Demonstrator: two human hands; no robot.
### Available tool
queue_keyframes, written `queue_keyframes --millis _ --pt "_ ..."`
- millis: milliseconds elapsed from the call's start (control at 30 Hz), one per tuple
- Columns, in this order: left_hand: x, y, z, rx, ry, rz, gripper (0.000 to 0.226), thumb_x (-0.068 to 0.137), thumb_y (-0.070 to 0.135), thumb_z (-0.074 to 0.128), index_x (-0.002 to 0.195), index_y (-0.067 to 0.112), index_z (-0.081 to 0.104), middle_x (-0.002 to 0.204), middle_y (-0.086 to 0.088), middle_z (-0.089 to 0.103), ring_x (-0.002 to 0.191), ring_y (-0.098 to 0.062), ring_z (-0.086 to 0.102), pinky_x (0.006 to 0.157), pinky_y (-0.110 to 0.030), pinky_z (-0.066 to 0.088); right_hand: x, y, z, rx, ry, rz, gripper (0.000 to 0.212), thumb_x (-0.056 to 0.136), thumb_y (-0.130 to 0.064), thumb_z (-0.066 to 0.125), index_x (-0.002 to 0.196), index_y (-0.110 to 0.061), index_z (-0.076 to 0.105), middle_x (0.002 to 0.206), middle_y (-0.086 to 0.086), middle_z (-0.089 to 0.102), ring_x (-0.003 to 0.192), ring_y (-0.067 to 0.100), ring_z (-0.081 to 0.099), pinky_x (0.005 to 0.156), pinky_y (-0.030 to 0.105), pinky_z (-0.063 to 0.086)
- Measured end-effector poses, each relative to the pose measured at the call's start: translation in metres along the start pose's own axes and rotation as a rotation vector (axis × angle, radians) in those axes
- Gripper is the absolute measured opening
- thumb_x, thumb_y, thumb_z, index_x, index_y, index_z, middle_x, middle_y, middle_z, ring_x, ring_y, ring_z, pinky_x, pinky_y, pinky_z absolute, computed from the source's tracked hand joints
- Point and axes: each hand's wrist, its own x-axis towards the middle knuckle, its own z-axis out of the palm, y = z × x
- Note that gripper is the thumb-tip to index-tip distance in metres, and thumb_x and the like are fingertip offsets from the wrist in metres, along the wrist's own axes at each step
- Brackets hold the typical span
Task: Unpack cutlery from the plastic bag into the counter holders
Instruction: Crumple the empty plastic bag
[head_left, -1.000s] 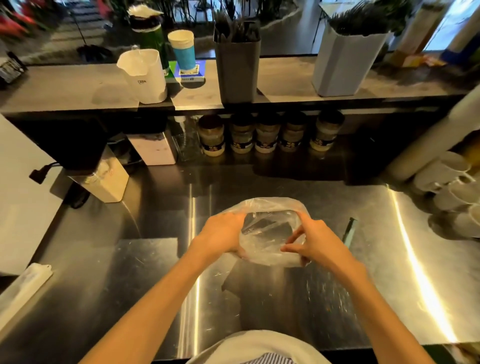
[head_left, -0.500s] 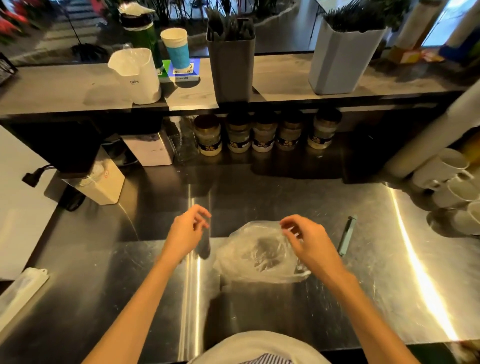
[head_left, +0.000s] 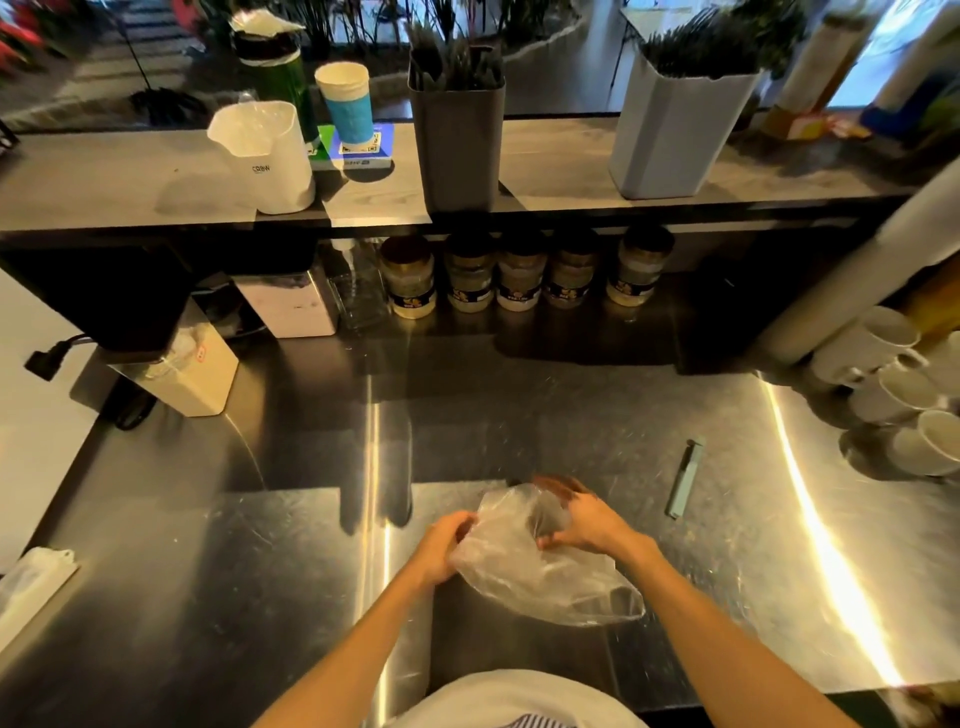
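A clear, crumpled plastic bag (head_left: 540, 577) lies on the steel counter (head_left: 260, 571) right in front of me. My left hand (head_left: 441, 545) grips its left edge with curled fingers. My right hand (head_left: 582, 525) holds the bag's upper part, fingertips partly behind the film. What the bag holds cannot be made out. On the raised shelf stand a dark grey holder (head_left: 457, 130) and a light grey holder (head_left: 675, 124), both full of dark cutlery, and a white holder (head_left: 265, 156) lined with plastic.
A grey-green utility knife (head_left: 685, 478) lies to the right of the bag. White mugs (head_left: 893, 384) are stacked at the right edge. Several jars (head_left: 519, 275) stand under the shelf. A paper cup (head_left: 345, 101) and a cream box (head_left: 182, 374) sit to the left.
The bag was held up in both hands, then dropped flat as my left hand let go. Now both hands hold it again, lower and nearer to me.
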Motion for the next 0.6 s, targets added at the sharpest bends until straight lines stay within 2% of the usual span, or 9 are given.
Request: queue_keyframes --millis 33,100,167,233,267,333,433,500,600 --pt "-0.002 0.004 0.003 -0.072 -0.044 -0.004 0.017 0.09 -0.001 0.065 0.107 0.003 0.066 0.095 -0.006 0.067 0.086 -0.011 0.059 0.072 -0.017 0.049 0.0 -0.001 0.001 0.018 -0.002 0.016 0.094 0.076 -0.034 0.085 0.155 -0.029 0.033 0.159 0.003 0.033 0.149 0.023 0.026 0.119 0.03 0.027" --pt "-0.006 0.015 0.0 -0.24 -0.066 -0.066 0.012 0.093 0.003 0.06 0.104 0.004 0.064 0.092 -0.005 0.065 0.084 -0.011 0.057 0.073 -0.024 0.049 0.001 -0.001 0.004 0.073 0.004 0.096 0.075 0.078 -0.022 0.081 0.146 -0.017 0.048 0.142 0.008 0.054 0.134 0.026 0.049 0.107 0.028 0.042" --pt "-0.008 0.024 -0.004 -0.381 -0.057 -0.132 0.011 0.101 0.003 0.046 0.105 0.009 0.055 0.087 -0.006 0.056 0.075 -0.011 0.051 0.06 -0.017 0.044 0.0 -0.001 0.004 0.088 0.035 0.153 0.052 0.082 -0.017 0.075 0.131 -0.01 0.061 0.121 0.012 0.067 0.113 0.028 0.065 0.088 0.025 0.051" --pt "-0.008 0.028 -0.009 -0.466 -0.072 -0.193 0.013 0.103 0.003 0.041 0.109 0.012 0.048 0.088 -0.009 0.055 0.07 -0.013 0.05 0.052 -0.016 0.042 0.0 0.001 0.002 0.067 0.059 0.159 0.035 0.084 -0.017 0.068 0.119 -0.01 0.07 0.11 0.012 0.073 0.102 0.03 0.069 0.081 0.029 0.052" --pt "-0.006 0.026 -0.011 -0.506 -0.084 -0.213 0.018 0.101 0.0 0.046 0.114 0.012 0.047 0.092 -0.011 0.059 0.073 -0.016 0.055 0.053 -0.02 0.046 0.001 0.004 0.0 0.072 0.07 0.17 0.031 0.085 -0.017 0.066 0.115 -0.011 0.073 0.106 0.011 0.074 0.099 0.03 0.07 0.079 0.033 0.053" --pt "-0.003 0.024 -0.017 -0.539 -0.116 -0.225 0.036 0.093 -0.006 0.057 0.124 0.013 0.052 0.103 -0.014 0.068 0.086 -0.023 0.066 0.068 -0.035 0.056 0.001 0.006 -0.005 0.082 0.109 0.167 0.027 0.086 -0.021 0.068 0.111 -0.011 0.073 0.102 0.01 0.075 0.096 0.028 0.07 0.076 0.032 0.051" --pt "0.002 0.026 -0.023 -0.597 -0.142 -0.229 0.043 0.09 -0.003 0.066 0.13 0.012 0.059 0.117 -0.014 0.072 0.108 -0.027 0.069 0.094 -0.044 0.055 -0.002 0.003 -0.018 0.118 0.176 0.183 0.024 0.087 -0.022 0.071 0.105 -0.005 0.072 0.099 0.009 0.074 0.093 0.025 0.069 0.075 0.03 0.051" --pt "0.004 0.029 -0.024 -0.65 -0.156 -0.224 0.033 0.093 0.005 0.066 0.126 0.012 0.065 0.114 -0.009 0.074 0.108 -0.026 0.069 0.099 -0.047 0.052 -0.004 0.0 -0.024 0.156 0.19 0.19 0.023 0.087 -0.018 0.072 0.104 -0.002 0.073 0.094 0.011 0.075 0.087 0.023 0.07 0.07 0.031 0.051" --pt "0.003 0.036 -0.029 -0.713 -0.13 -0.204 0.019 0.097 0.013 0.064 0.113 0.016 0.072 0.1 0.0 0.077 0.099 -0.017 0.071 0.092 -0.039 0.056 -0.007 -0.002 -0.03 0.2 0.182 0.184 0.025 0.086 -0.027 0.076 0.093 -0.004 0.074 0.082 0.011 0.075 0.08 0.023 0.071 0.072 0.037 0.054"
